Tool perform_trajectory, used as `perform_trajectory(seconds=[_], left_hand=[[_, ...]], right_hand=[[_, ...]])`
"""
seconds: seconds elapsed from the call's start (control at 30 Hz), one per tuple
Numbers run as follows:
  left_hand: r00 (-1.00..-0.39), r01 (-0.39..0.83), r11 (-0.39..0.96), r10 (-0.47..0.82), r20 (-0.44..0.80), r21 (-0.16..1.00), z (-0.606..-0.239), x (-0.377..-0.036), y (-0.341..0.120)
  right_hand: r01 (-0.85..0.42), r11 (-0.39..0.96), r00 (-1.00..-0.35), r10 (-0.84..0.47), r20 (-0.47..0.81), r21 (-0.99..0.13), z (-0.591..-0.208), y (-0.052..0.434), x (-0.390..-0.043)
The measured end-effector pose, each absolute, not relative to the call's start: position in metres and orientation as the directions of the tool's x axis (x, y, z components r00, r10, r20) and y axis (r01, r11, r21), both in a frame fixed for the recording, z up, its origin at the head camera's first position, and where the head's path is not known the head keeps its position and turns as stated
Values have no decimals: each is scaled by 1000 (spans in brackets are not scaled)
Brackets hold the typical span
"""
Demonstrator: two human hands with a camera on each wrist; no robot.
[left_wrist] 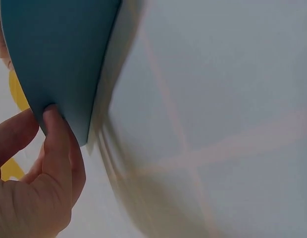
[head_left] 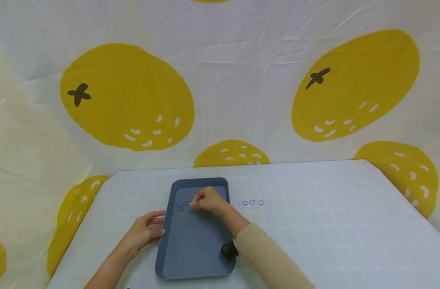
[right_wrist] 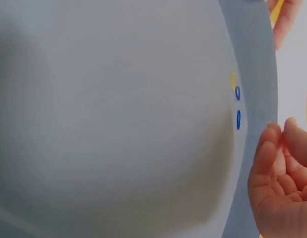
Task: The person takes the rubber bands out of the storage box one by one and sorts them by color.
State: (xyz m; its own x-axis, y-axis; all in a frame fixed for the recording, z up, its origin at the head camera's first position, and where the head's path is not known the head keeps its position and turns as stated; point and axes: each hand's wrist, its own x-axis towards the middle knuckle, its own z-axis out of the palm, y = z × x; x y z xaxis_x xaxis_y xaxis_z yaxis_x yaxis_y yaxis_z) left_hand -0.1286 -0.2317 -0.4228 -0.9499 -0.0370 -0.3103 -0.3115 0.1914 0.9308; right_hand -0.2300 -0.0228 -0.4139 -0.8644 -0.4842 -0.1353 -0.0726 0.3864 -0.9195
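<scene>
A blue-grey tray (head_left: pixel 194 245) lies on the white gridded table. Inside it, near the far left, are two small blue rings (head_left: pixel 184 206) and a pale yellow ring (head_left: pixel 182 215); the blue rings (right_wrist: pixel 237 106) also show in the right wrist view. My right hand (head_left: pixel 207 199) hovers over the tray's far end, fingertips curled together, pinching what looks like a small yellow ring (head_left: pixel 191 204). My left hand (head_left: pixel 147 230) holds the tray's left rim. In the left wrist view its thumb (left_wrist: pixel 57 129) presses on the tray (left_wrist: pixel 59 59), with a finger behind the edge.
Three blue rings (head_left: pixel 253 202) lie in a row on the table right of the tray, with faint yellow rings (head_left: pixel 253 216) just in front of them. A lemon-print cloth (head_left: pixel 220 80) hangs behind. The table's edge (head_left: pixel 404 196) slants away at the right.
</scene>
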Motion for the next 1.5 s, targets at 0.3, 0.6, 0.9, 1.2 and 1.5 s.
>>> perform_trajectory(seconds=[0.3, 0.6, 0.9, 1.2, 1.5], left_hand=[[-949, -315, 162, -34, -314, 935, -426, -123, -232], [-947, -322, 170, -49, -318, 931, -428, -120, -232], [-951, -310, 163, -45, -307, 937, -426, -121, -229], [-951, -309, 161, -61, -303, 937, -426, -122, -229], [-956, -292, 166, -53, -287, 942, -423, -125, -229]], right_hand=[[35, 285, -856, -486, -175, -958, -408, -19, -225], [59, 213, -857, -491, -160, -975, -398, -11, -213], [42, 207, -853, -502, -143, -977, -386, 15, -223], [27, 235, -858, -493, -143, -972, -382, 46, -232], [19, 269, -881, -451, -144, -963, -388, 74, -238]])
